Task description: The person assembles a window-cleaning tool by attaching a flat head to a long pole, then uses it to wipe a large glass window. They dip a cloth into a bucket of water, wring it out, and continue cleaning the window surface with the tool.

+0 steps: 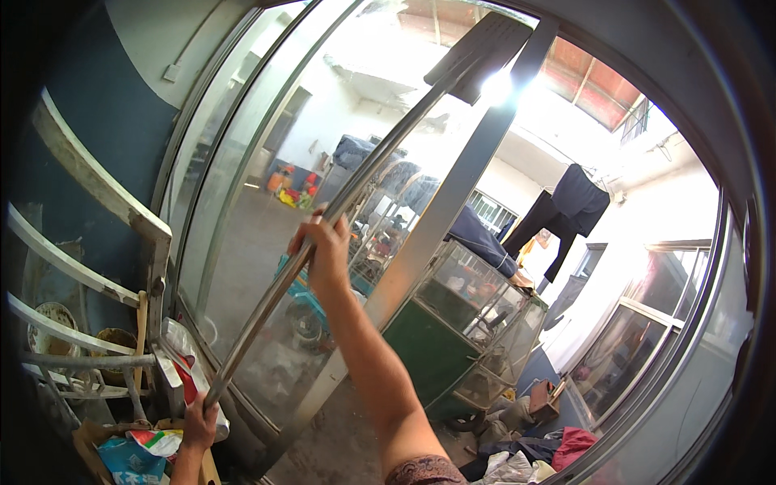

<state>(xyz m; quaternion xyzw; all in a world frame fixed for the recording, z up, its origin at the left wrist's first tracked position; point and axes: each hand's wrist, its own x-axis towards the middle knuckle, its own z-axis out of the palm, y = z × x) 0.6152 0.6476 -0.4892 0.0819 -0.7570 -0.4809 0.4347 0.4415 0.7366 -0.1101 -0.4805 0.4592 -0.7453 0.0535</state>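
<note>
A long metal pole (260,315) runs diagonally up across the view, with a flat grey mop head (485,51) at its top. This head is against or close to the upper glass pane (339,79) of a sliding door, beside the metal door frame upright (448,200). My right hand (324,245) is closed around the middle of the pole, its arm raised and outstretched. Lower down at the left, my left hand (200,421) grips the pole near its bottom end. Smears show on the glass. Whether the mop head touches the pane I cannot tell.
At the left stands a worn white wooden rack (109,188) with buckets (115,348) behind its bars. Bags (133,458) lie in a carton below. Beyond the door are a green-panelled glass cabinet (430,345), hanging dark trousers (545,224) and a cloth heap (533,451) on the floor.
</note>
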